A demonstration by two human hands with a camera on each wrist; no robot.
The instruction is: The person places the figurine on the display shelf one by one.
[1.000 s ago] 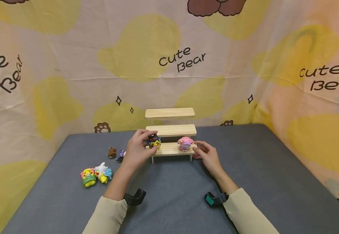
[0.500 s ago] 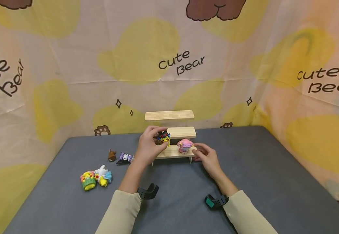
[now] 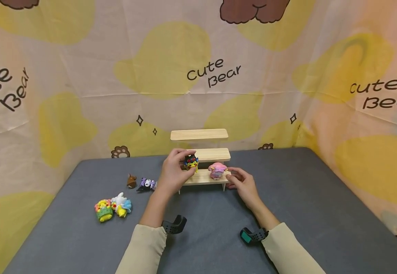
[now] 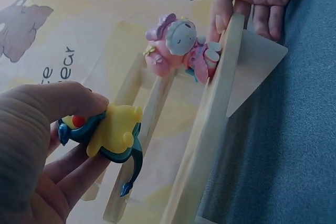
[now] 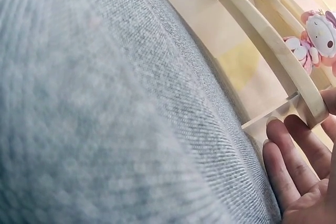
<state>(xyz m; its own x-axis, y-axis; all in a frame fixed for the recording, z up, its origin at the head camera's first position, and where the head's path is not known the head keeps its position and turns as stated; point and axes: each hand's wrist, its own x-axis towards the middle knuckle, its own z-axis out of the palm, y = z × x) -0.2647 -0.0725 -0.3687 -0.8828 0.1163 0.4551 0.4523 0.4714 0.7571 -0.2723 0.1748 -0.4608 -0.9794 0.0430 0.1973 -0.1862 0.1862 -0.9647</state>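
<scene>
My left hand (image 3: 175,173) pinches a small yellow figurine (image 3: 192,163) with a dark hat, just above the left part of the lowest tier. In the left wrist view its yellow body (image 4: 116,124) and dark blue tail show between thumb and fingers, apart from the wood. The three-tier wooden display shelf (image 3: 203,179) stands at the back of the table. On the right part of its lowest tier sits a pink figurine (image 3: 217,171) with a hood. My right hand (image 3: 243,186) holds that tier's right end, the fingers (image 5: 302,156) curled below the board.
Left on the grey table (image 3: 287,220) are a brown figurine (image 3: 131,180), a purple and black figurine (image 3: 147,185), a green and yellow figurine (image 3: 104,210) and a white and blue figurine (image 3: 121,204). A patterned cloth (image 3: 164,57) hangs close behind the shelf.
My left hand has moved right along the lowest tier with the yellow figurine, mostly in the first half second. The right hand stays at the shelf's end.
</scene>
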